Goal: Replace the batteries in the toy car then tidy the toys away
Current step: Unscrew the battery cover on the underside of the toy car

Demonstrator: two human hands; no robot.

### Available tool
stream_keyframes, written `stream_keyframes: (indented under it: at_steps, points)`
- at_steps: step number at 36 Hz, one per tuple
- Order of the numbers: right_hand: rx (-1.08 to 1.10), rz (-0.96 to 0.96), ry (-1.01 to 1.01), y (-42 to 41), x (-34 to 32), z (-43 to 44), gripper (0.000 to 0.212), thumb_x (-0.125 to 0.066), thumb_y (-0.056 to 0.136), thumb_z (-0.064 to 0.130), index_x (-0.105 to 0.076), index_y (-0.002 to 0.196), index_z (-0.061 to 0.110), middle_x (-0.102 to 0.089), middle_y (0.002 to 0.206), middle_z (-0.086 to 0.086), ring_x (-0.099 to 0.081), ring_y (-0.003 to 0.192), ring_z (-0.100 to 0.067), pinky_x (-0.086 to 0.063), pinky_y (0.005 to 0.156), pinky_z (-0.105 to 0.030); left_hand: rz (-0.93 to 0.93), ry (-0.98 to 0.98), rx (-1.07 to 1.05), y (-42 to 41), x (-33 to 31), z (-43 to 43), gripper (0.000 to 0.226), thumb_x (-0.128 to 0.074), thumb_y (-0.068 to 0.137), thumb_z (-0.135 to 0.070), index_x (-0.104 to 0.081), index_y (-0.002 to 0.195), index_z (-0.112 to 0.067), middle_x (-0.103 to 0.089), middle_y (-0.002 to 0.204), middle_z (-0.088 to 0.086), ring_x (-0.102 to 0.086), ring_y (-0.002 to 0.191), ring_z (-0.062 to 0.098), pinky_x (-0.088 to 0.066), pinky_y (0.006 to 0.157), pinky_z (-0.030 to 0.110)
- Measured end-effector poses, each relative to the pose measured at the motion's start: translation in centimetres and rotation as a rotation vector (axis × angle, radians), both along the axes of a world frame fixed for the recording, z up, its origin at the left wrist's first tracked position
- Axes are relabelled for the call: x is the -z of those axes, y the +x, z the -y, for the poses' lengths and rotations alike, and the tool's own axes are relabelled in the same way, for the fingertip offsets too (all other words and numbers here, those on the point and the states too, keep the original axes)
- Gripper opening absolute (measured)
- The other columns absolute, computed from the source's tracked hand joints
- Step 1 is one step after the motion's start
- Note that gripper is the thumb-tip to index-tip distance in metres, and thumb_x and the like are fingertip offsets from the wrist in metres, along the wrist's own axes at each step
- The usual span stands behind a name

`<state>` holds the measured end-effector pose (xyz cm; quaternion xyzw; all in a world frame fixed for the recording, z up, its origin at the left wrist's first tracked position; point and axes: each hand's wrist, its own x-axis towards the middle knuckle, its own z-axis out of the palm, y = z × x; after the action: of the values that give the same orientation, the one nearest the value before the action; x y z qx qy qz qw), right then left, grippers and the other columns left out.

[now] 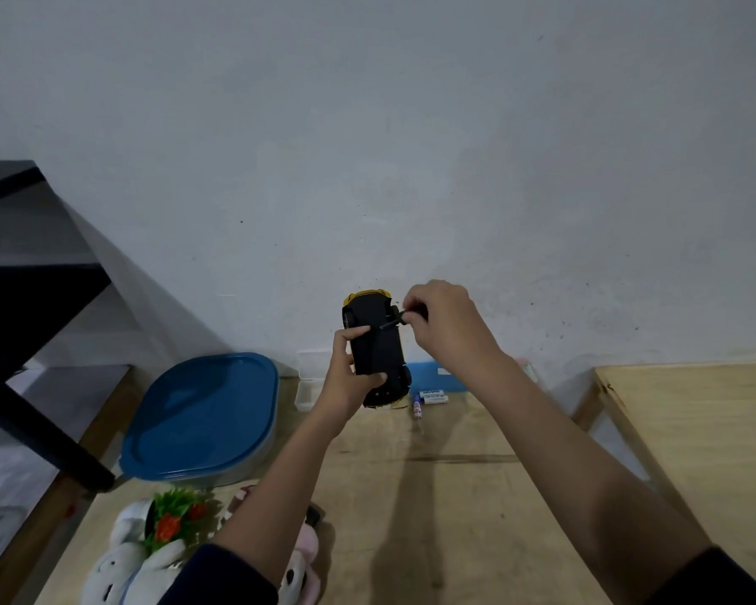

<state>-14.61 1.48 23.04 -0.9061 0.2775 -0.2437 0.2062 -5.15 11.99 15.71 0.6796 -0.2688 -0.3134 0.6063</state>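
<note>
A yellow toy car (378, 347) is held upside down above the wooden table, its black underside facing me. My left hand (350, 377) grips the car from the left side, thumb across the underside. My right hand (441, 325) is closed on a small black screwdriver (396, 320) whose tip touches the car's underside near the upper end. Several batteries (431, 397) lie on the table just below and right of the car, two white and one purple.
A clear container with a blue lid (201, 412) sits left of the car. Plush toys and a small plant toy (167, 517) lie at the near left. A blue box (433, 375) and small clear boxes (311, 364) stand by the wall. A black stand (31, 299) rises at left.
</note>
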Motion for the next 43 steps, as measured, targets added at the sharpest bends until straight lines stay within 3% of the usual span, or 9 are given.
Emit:
stream_keyframes:
  at_steps: [4, 8, 14, 20, 25, 30, 36, 40, 43]
  points:
    - [-0.006, 0.022, -0.046, 0.2, 0.2, -0.6, 0.022, -0.056, 0.088, 0.006, -0.06, 0.11, 0.009, -0.049, 0.112, -0.007, -0.052, 0.099, -0.024, -0.05, 0.079, -0.035, 0.001, -0.003, -0.01, 0.0, 0.2, -0.2, 0.062, -0.056, 0.079, 0.015, -0.038, 0.123, -0.025, -0.049, 0.109, 0.004, -0.051, 0.089, 0.005, -0.048, 0.047, 0.012]
    - [0.171, -0.179, -0.051, 0.5, -0.1, -0.7, 0.036, -0.039, 0.098, 0.034, -0.053, 0.093, 0.002, -0.048, 0.084, -0.01, -0.056, 0.076, -0.027, -0.045, 0.065, -0.034, -0.01, 0.003, -0.037, 0.2, 0.2, -0.3, 0.062, -0.053, 0.079, 0.018, -0.038, 0.118, -0.028, -0.048, 0.108, 0.002, -0.05, 0.087, 0.005, -0.048, 0.053, 0.019]
    - [-0.044, -0.001, 0.007, 0.7, 0.4, -1.1, 0.016, -0.058, 0.085, -0.001, -0.069, 0.094, 0.006, -0.06, 0.1, -0.008, -0.057, 0.092, -0.021, -0.046, 0.077, -0.025, -0.033, -0.002, -0.054, 0.4, 0.4, -0.5, 0.062, -0.052, 0.077, 0.021, -0.039, 0.115, -0.027, -0.049, 0.097, -0.002, -0.053, 0.084, 0.009, -0.052, 0.064, 0.03]
    - [0.102, -0.179, -0.116, 0.7, 0.0, -2.2, 0.036, -0.033, 0.1, 0.033, -0.053, 0.11, 0.005, -0.048, 0.092, -0.013, -0.048, 0.078, -0.026, -0.037, 0.065, -0.032, -0.084, -0.028, -0.074, 0.8, 0.7, -0.6, 0.063, -0.05, 0.077, 0.022, -0.04, 0.116, -0.026, -0.052, 0.098, -0.002, -0.053, 0.087, 0.012, -0.053, 0.07, 0.035]
    - [-0.017, -0.119, -0.084, 1.3, 0.3, -2.4, 0.016, -0.049, 0.093, 0.009, -0.064, 0.097, 0.003, -0.055, 0.096, -0.011, -0.054, 0.089, -0.026, -0.043, 0.07, -0.031, -0.109, -0.042, -0.093, 1.0, 0.8, -0.8, 0.063, -0.049, 0.076, 0.023, -0.039, 0.116, -0.025, -0.052, 0.097, -0.001, -0.054, 0.085, 0.013, -0.053, 0.069, 0.035]
    - [-0.042, -0.107, -0.08, 1.4, 0.4, -2.7, 0.037, -0.05, 0.094, 0.019, -0.044, 0.13, 0.011, -0.046, 0.117, -0.01, -0.047, 0.105, -0.028, -0.041, 0.076, -0.03, -0.115, -0.041, -0.094, 1.2, 0.8, -1.0, 0.062, -0.05, 0.077, 0.023, -0.04, 0.117, -0.023, -0.052, 0.097, -0.001, -0.054, 0.085, 0.012, -0.052, 0.067, 0.034]
    - [0.045, -0.168, -0.083, 2.2, 0.2, -2.7, 0.028, -0.045, 0.097, 0.023, -0.06, 0.085, 0.003, -0.042, 0.07, -0.006, -0.046, 0.072, -0.023, -0.03, 0.051, -0.025, -0.112, -0.028, -0.111, 1.4, 1.0, -1.4, 0.063, -0.05, 0.075, 0.024, -0.04, 0.115, -0.025, -0.052, 0.098, -0.001, -0.054, 0.086, 0.013, -0.053, 0.06, 0.03]
    - [-0.095, -0.008, -0.006, 2.3, 0.8, -3.0, 0.029, -0.052, 0.088, -0.002, -0.062, 0.114, 0.007, -0.048, 0.105, -0.01, -0.051, 0.093, -0.023, -0.047, 0.077, -0.03, -0.13, -0.045, -0.124, 1.6, 0.9, -1.5, 0.063, -0.051, 0.076, 0.023, -0.04, 0.114, -0.025, -0.051, 0.098, 0.001, -0.054, 0.086, 0.015, -0.053, 0.059, 0.03]
    - [-0.021, -0.09, -0.031, 2.0, 0.3, -3.3, 0.031, -0.043, 0.097, 0.025, -0.05, 0.121, 0.007, -0.045, 0.097, -0.01, -0.048, 0.087, -0.025, -0.042, 0.067, -0.029, -0.138, -0.05, -0.129, 1.7, 0.8, -1.6, 0.062, -0.05, 0.077, 0.023, -0.039, 0.115, -0.024, -0.052, 0.095, 0.0, -0.055, 0.084, 0.014, -0.052, 0.058, 0.028]
